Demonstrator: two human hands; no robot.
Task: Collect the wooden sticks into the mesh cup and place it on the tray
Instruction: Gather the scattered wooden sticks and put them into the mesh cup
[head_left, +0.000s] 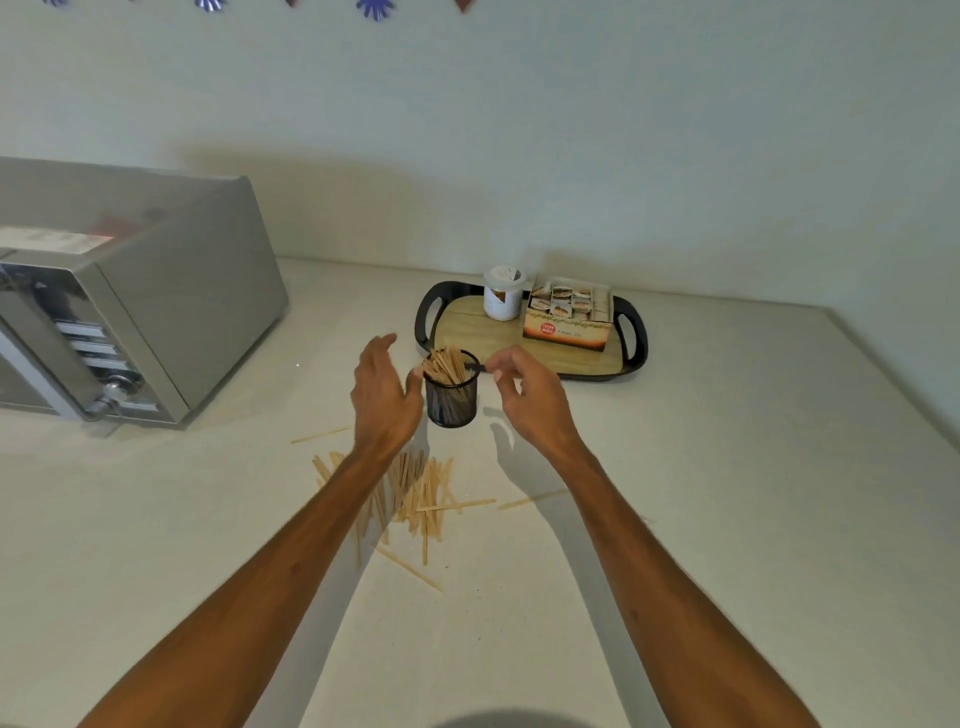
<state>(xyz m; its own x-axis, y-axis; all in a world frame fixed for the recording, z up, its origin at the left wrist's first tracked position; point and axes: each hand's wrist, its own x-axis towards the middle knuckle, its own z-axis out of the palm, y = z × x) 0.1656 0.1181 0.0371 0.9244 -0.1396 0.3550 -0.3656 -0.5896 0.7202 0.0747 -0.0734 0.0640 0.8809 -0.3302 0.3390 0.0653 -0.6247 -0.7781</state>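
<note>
A black mesh cup (453, 397) stands on the counter just in front of the tray (467, 322), holding a bundle of wooden sticks (445, 364) that lean left. My right hand (524, 389) pinches the cup's rim on its right side. Beside the cup's left side is my left hand (382, 387), its fingers straight, the thumb close to the stick tips. A heap of loose wooden sticks (415, 499) lies on the counter nearer to me, partly hidden under my left forearm. The tray has a wooden floor and black handles.
On the tray stand a white jar (503, 293) and an open box of sachets (567, 317). A silver microwave (130, 306) fills the counter's left. A few stray sticks (530, 500) lie apart from the heap. The wall runs close behind the tray.
</note>
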